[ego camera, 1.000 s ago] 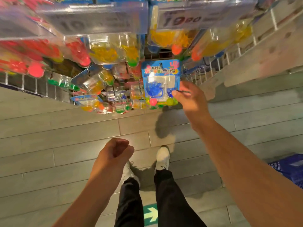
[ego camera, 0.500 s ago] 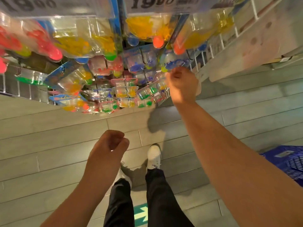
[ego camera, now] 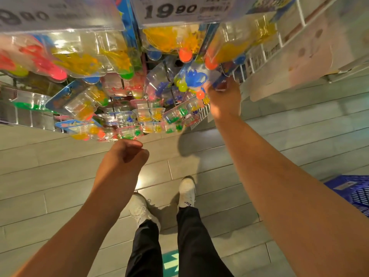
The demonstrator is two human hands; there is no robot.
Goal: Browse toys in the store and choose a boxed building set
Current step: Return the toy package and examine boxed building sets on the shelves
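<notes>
My right hand (ego camera: 224,100) reaches up to the hanging rack and grips a blister pack (ego camera: 196,79) holding a blue toy and small coloured balls. The pack is tilted and blurred among the other hanging packs. My left hand (ego camera: 126,156) hovers lower, just under the bottom row of packs (ego camera: 127,132), with its fingers curled into a loose fist and nothing in it. No boxed building set is in view.
Several rows of clear toy packs hang on hooks from a wire rack (ego camera: 199,116). Price tags (ego camera: 171,10) reading 19.90 sit above. A blue plastic basket (ego camera: 353,194) stands on the tiled floor at the right. My white shoes (ego camera: 186,190) are below.
My right hand has carried the blue-toy pack up and to the right, from facing me back in among the hanging packs. My left hand stays curled and has risen slightly toward the rack.
</notes>
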